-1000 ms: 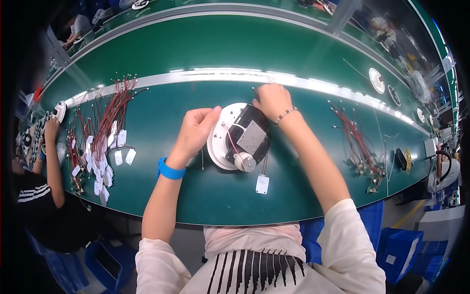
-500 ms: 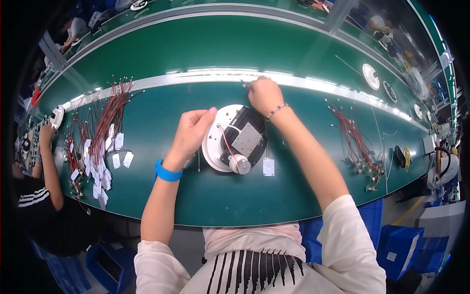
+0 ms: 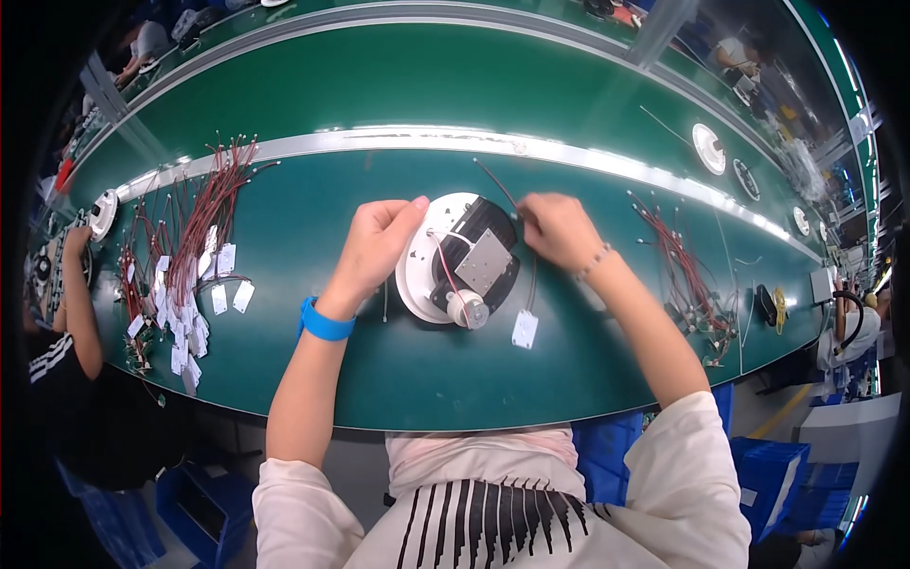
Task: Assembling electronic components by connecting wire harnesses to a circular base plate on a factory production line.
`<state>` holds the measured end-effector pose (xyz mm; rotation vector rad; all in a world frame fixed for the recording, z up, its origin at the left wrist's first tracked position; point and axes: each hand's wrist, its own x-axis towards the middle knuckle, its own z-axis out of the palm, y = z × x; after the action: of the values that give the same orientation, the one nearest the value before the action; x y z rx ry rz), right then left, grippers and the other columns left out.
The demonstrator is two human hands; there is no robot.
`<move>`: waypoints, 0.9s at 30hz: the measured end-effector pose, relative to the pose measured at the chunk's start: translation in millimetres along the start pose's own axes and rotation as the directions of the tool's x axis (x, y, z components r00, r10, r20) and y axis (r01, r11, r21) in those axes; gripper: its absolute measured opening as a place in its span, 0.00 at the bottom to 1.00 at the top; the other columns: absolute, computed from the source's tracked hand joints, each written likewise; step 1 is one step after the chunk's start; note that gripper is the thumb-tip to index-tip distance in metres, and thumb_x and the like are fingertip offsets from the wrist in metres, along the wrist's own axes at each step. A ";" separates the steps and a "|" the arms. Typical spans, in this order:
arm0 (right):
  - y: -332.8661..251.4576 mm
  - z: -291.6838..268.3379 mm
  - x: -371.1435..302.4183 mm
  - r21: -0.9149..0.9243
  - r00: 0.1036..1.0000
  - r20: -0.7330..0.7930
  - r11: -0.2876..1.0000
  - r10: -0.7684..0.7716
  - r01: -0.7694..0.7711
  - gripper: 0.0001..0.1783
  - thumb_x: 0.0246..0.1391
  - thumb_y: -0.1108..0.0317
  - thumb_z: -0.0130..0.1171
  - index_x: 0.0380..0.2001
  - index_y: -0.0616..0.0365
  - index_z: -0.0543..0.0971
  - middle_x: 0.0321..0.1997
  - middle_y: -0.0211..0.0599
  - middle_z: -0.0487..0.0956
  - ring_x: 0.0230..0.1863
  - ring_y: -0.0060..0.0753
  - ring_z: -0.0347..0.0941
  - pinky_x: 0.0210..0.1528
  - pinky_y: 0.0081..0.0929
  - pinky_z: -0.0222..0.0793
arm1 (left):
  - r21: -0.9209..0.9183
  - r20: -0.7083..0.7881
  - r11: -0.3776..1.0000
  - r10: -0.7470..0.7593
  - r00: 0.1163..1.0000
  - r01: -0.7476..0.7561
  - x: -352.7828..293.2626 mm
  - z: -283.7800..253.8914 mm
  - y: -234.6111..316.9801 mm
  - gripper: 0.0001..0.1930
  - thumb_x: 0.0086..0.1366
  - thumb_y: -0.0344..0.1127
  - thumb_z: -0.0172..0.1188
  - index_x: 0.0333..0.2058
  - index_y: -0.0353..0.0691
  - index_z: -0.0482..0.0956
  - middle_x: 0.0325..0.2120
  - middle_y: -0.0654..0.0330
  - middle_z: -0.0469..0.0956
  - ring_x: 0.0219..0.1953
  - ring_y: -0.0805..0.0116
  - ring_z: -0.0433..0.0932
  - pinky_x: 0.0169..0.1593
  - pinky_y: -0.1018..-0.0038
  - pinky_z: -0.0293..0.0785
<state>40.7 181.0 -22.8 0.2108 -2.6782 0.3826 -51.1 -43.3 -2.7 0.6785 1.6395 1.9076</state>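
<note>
Table (image 3: pixel 455 389) curves across the view, its near edge bowing just in front of the person's waist and its far side bordered by a pale metal strip (image 3: pixel 427 142). Green surface stretches from the round assembly (image 3: pixel 457 261) to the near edge, and wider bands of it run sideways to a left wire bundle (image 3: pixel 204 218) with white plates and a right wire bundle (image 3: pixel 678 248), both well apart from the hands. The assembly lies between the hands near the middle, its white disc (image 3: pixel 415 275) toward the left one, its black housing and grey metal box toward the right, and a small motor (image 3: pixel 469 309) at the lower side. The left hand (image 3: pixel 373 242) has thumb and fingers closed on the disc's upper left rim. The right hand (image 3: pixel 559 230), slightly blurred, is apart from it, just beside the housing, fingers curled and pinching a dark lead (image 3: pixel 498 180); one end points up and left, the other hangs down to a white plate (image 3: pixel 524 329). The left forearm rises steeply below a blue wristband (image 3: pixel 324 321); the right slants inward, wearing a beaded bracelet (image 3: pixel 595 259).
</note>
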 end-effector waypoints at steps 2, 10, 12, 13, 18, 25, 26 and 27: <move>-2.5 -13.6 -21.4 0.022 0.999 0.039 1.000 0.002 -0.003 0.05 0.33 0.77 0.52 0.21 0.60 0.73 0.18 0.41 0.71 0.23 0.42 0.69 0.27 0.33 0.66 | 0.006 0.009 1.000 0.005 1.000 -0.005 3.0 -2.3 -3.4 0.16 0.59 0.37 0.49 0.16 0.33 0.71 0.13 0.72 0.67 0.18 0.86 0.59 0.19 0.85 0.55; -32.6 -15.1 -36.4 0.098 0.988 -0.040 0.983 -0.149 0.153 0.08 0.33 0.76 0.53 0.24 0.61 0.72 0.25 0.40 0.70 0.28 0.41 0.67 0.30 0.32 0.65 | 0.014 -0.030 1.000 -0.009 0.999 0.010 0.3 -4.3 -8.1 0.15 0.59 0.38 0.48 0.22 0.31 0.73 0.18 0.66 0.72 0.19 0.84 0.65 0.22 0.86 0.61; -43.7 -6.9 -56.8 0.076 0.989 -0.018 0.986 -0.146 0.147 0.08 0.33 0.76 0.54 0.24 0.60 0.71 0.24 0.37 0.69 0.27 0.39 0.66 0.30 0.31 0.65 | 0.023 -0.013 1.000 -0.014 1.000 0.015 0.3 -6.7 -7.2 0.15 0.59 0.38 0.48 0.22 0.31 0.73 0.18 0.66 0.72 0.19 0.84 0.65 0.22 0.86 0.61; -44.8 -6.8 -65.9 0.061 0.984 -0.020 0.982 -0.177 0.177 0.08 0.34 0.77 0.54 0.24 0.60 0.71 0.24 0.36 0.69 0.27 0.38 0.66 0.29 0.30 0.64 | 0.034 -0.011 0.999 -0.026 1.000 0.026 1.0 -6.9 -6.8 0.15 0.59 0.38 0.48 0.22 0.31 0.73 0.18 0.66 0.72 0.19 0.84 0.65 0.22 0.85 0.61; -41.6 -29.7 -106.6 0.142 0.988 -0.038 0.978 -0.150 0.154 0.11 0.32 0.79 0.56 0.26 0.58 0.73 0.25 0.34 0.70 0.25 0.36 0.67 0.28 0.28 0.64 | 0.006 -0.016 1.000 -0.029 0.999 0.029 1.8 -3.3 -4.2 0.15 0.59 0.38 0.48 0.23 0.31 0.74 0.19 0.65 0.73 0.19 0.83 0.67 0.22 0.85 0.63; -2.2 -53.3 -42.6 0.166 0.881 -0.364 0.952 0.301 -0.256 0.07 0.35 0.80 0.54 0.23 0.60 0.74 0.21 0.38 0.72 0.22 0.35 0.69 0.22 0.23 0.65 | -0.027 -0.028 0.999 -0.041 0.999 0.040 2.8 -4.0 -4.7 0.15 0.59 0.39 0.48 0.25 0.31 0.74 0.20 0.63 0.74 0.20 0.83 0.68 0.23 0.86 0.64; 10.2 -47.8 -32.5 0.122 0.872 -0.370 0.947 0.320 -0.296 0.06 0.35 0.78 0.54 0.23 0.60 0.74 0.22 0.39 0.72 0.22 0.36 0.69 0.23 0.25 0.65 | -0.030 -0.030 0.999 -0.043 0.999 0.042 3.2 -3.9 -3.9 0.15 0.59 0.39 0.48 0.24 0.31 0.74 0.20 0.63 0.74 0.19 0.83 0.68 0.22 0.85 0.64; 18.3 -39.0 -24.9 0.126 0.870 -0.377 0.948 0.318 -0.292 0.06 0.35 0.78 0.54 0.23 0.60 0.74 0.22 0.39 0.72 0.22 0.36 0.69 0.23 0.25 0.65 | -0.023 -0.031 0.999 -0.037 0.999 0.037 3.4 -4.8 -4.2 0.15 0.59 0.39 0.48 0.24 0.31 0.74 0.20 0.63 0.74 0.19 0.83 0.68 0.22 0.85 0.64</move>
<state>74.5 212.3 -3.8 -0.2542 -2.2970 0.5465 -56.6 -44.0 -7.4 0.6082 1.6364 1.9164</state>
